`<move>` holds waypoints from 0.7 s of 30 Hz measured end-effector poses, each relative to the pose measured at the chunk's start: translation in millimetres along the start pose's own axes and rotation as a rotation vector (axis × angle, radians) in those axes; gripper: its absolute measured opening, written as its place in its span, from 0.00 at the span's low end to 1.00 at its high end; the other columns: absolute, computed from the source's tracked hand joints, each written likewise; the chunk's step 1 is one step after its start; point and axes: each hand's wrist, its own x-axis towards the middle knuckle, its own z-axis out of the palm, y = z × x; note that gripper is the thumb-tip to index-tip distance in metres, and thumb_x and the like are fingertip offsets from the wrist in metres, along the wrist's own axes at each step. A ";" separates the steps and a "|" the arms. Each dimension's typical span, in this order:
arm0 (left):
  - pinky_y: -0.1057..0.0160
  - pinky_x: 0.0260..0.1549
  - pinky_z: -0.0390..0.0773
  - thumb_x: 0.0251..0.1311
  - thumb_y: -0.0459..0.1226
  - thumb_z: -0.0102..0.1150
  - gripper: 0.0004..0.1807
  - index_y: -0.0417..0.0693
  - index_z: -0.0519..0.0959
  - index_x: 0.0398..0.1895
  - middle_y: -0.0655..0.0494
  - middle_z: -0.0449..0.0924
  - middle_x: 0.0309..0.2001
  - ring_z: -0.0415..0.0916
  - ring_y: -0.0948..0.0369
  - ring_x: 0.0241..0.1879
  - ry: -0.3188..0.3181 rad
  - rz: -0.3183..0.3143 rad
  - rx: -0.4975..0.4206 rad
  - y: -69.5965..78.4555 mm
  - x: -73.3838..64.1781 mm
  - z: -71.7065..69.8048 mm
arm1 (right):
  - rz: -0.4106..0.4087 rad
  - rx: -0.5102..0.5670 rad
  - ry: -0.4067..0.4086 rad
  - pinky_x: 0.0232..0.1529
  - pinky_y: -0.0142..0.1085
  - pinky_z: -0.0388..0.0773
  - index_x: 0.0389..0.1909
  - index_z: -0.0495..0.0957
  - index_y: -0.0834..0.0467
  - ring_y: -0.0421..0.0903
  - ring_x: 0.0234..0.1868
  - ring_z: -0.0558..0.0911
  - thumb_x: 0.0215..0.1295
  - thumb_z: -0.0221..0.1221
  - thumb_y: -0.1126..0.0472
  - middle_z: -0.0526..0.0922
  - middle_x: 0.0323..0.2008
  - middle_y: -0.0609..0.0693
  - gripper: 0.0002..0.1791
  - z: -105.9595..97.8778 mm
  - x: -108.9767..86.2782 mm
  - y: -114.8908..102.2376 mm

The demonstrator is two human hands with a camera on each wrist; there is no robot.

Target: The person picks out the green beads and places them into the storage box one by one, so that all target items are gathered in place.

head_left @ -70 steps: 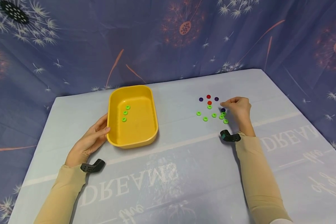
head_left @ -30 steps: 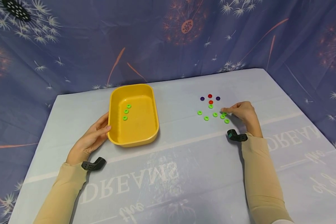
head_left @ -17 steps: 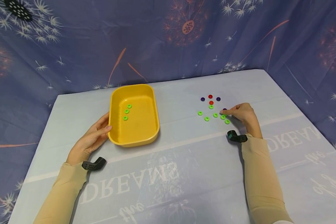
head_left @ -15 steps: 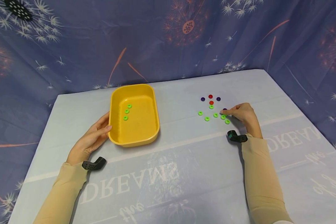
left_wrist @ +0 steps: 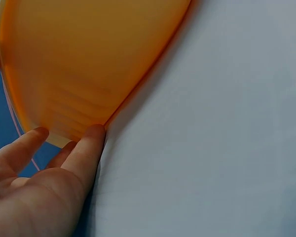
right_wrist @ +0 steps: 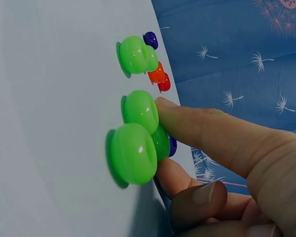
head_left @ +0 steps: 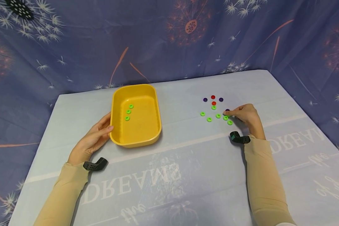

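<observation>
My left hand [head_left: 91, 139] holds the left side of a yellow plastic tub [head_left: 139, 125], thumb at its rim and fingers along the outer wall. Three green ring-shaped beads [head_left: 128, 111] lie in a row inside the tub. At the right, thumb and index finger of my right hand [head_left: 247, 116] pinch a green ring-shaped bead [right_wrist: 162, 143] low at the table. Two more green beads [right_wrist: 134, 153] sit right against it in the right wrist view. A dark blue bead [head_left: 227, 110] lies just behind the fingertips, partly hidden.
Several green beads [head_left: 209, 119] are scattered left of my right hand. Two red beads [head_left: 213, 97] and two dark blue ones [head_left: 205, 99] lie beyond them. A pale printed cloth [head_left: 158, 188] covers the table, with a patterned blue curtain [head_left: 147, 40] behind.
My right hand has come down and slightly toward me, from above the dark blue bead to the green one. It has barely moved in the last half second. The left hand stays on the tub.
</observation>
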 end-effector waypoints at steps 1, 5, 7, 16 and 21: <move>0.68 0.61 0.73 0.71 0.25 0.45 0.41 0.41 0.36 0.79 0.39 0.33 0.77 0.65 0.63 0.65 -0.002 0.003 0.000 -0.1 0.1 -0.1 | -0.001 -0.001 0.002 0.37 0.40 0.62 0.46 0.77 0.68 0.50 0.43 0.62 0.52 0.72 0.43 0.63 0.42 0.54 0.34 -0.2 0.2 0.1; 0.69 0.61 0.73 0.71 0.25 0.45 0.41 0.41 0.36 0.79 0.39 0.33 0.77 0.65 0.63 0.65 -0.002 0.004 -0.003 -0.1 0.0 -0.2 | 0.007 0.002 0.005 0.38 0.40 0.63 0.49 0.76 0.69 0.51 0.44 0.63 0.53 0.71 0.44 0.64 0.44 0.55 0.35 0.5 0.6 -0.1; 0.69 0.61 0.73 0.71 0.25 0.45 0.41 0.41 0.36 0.79 0.39 0.32 0.77 0.65 0.63 0.65 0.002 0.001 -0.003 0.0 -0.1 -0.2 | 0.018 0.003 0.007 0.39 0.40 0.65 0.51 0.76 0.69 0.51 0.45 0.63 0.53 0.71 0.44 0.65 0.45 0.55 0.36 0.8 0.6 -0.1; 0.69 0.61 0.73 0.71 0.26 0.47 0.42 0.42 0.34 0.79 0.38 0.26 0.78 0.66 0.65 0.65 0.000 -0.015 -0.008 1.5 -1.2 0.3 | -0.013 0.046 -0.002 0.37 0.38 0.64 0.43 0.78 0.67 0.49 0.40 0.64 0.53 0.72 0.47 0.69 0.42 0.54 0.28 -1.2 1.1 2.3; 0.68 0.61 0.73 0.72 0.26 0.46 0.42 0.43 0.35 0.80 0.40 0.26 0.79 0.67 0.65 0.65 -0.006 -0.023 -0.018 1.9 -1.4 -0.2 | -0.046 0.072 -0.013 0.38 0.39 0.62 0.33 0.82 0.66 0.51 0.43 0.63 0.53 0.71 0.49 0.68 0.41 0.55 0.22 -4.4 -1.9 3.1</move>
